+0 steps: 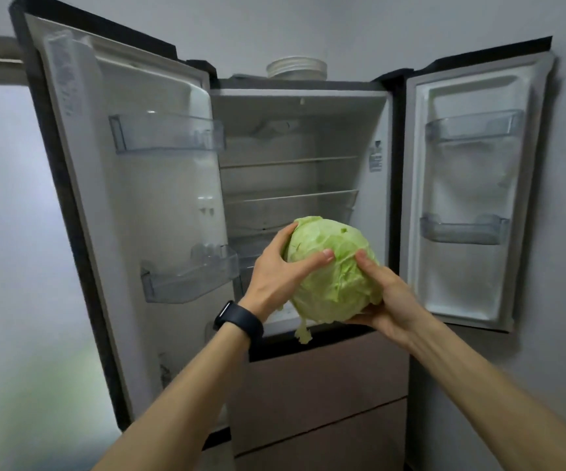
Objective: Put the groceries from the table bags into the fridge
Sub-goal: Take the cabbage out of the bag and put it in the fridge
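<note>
A: From the head camera, both hands were up in front of the fridge (303, 137), and between them sat a pale green cabbage (334, 270).

B: How was it held?

A: The left hand (276, 277) gripped its left side, thumb laid across the front, fingers round the back. The right hand (385, 300) cupped it from below and the right, thumb pressed on the leaves. A loose leaf hung off the bottom.

B: And the cabbage, was it in yet?

A: No, it hung in the air just before the open compartment, level with the lower shelves. The left door (139, 185) and the right door (472, 198) both stood wide, their clear bins bare.

B: Anything else?

A: A dark watch (239, 321) on the left wrist, a stack of white bowls (297, 68) on top, and brown drawers (325, 396) shut below.
</note>
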`<act>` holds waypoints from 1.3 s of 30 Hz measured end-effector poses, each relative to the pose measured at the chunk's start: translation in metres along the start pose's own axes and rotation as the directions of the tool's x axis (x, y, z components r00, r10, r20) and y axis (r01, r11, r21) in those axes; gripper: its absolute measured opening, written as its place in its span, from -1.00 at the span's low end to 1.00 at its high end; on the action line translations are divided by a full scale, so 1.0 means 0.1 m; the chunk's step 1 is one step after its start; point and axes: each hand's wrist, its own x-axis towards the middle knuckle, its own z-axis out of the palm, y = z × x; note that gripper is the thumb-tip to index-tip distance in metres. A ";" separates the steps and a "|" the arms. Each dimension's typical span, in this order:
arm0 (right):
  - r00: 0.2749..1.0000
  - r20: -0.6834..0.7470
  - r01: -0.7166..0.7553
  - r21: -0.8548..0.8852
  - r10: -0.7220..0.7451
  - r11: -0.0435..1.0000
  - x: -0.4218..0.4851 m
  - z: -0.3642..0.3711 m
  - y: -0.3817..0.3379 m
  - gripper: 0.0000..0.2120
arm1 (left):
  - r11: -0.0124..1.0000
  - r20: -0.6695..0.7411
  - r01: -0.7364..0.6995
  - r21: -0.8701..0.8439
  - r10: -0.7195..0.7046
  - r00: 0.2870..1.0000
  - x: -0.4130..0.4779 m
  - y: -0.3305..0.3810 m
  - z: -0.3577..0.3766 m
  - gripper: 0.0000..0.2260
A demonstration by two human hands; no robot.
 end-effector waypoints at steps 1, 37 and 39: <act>1.000 -0.011 0.004 0.006 -0.004 1.000 0.18 -0.08 0.03 -0.45 | 1.000 -0.002 0.008 0.010 -0.008 1.000 0.13 -0.11 0.06 -0.35; 0.853 0.407 -0.218 -0.292 0.328 0.931 5.84 0.38 0.84 -0.51 | 0.786 -0.560 0.517 0.338 -0.273 0.782 4.18 -2.62 -0.33 -0.37; 0.853 0.414 -0.165 -0.362 0.317 0.918 6.02 0.42 0.84 -0.49 | 0.749 -0.574 0.550 0.370 -0.282 0.769 4.26 -2.69 -0.39 -0.23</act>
